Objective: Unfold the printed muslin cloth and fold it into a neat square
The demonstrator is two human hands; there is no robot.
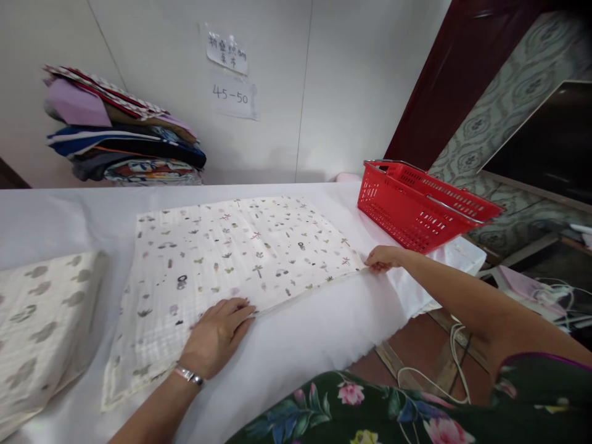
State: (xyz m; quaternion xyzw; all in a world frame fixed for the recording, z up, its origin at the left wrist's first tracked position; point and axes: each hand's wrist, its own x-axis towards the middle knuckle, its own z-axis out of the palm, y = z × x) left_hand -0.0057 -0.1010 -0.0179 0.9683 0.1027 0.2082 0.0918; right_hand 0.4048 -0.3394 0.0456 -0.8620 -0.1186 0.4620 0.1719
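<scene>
A white muslin cloth (240,253) with small printed plants and rainbows lies spread on the table. My left hand (219,333), with a silver band at its wrist, rests on the near edge of this cloth; the edge runs between its thumb and fingers, which are closed on it. At the cloth's near right corner, my right hand (383,258) pinches the fabric with curled fingers. To the left sits a thick folded cream cloth (50,327) with grey-brown blotches, apart from both hands.
A red plastic basket (416,206) with metal handles stands at the table's back right. Folded fabrics (124,132) are piled at the back left, by the wall. White cloth (314,336) covers the table. A pale cable (456,364) lies below, at right.
</scene>
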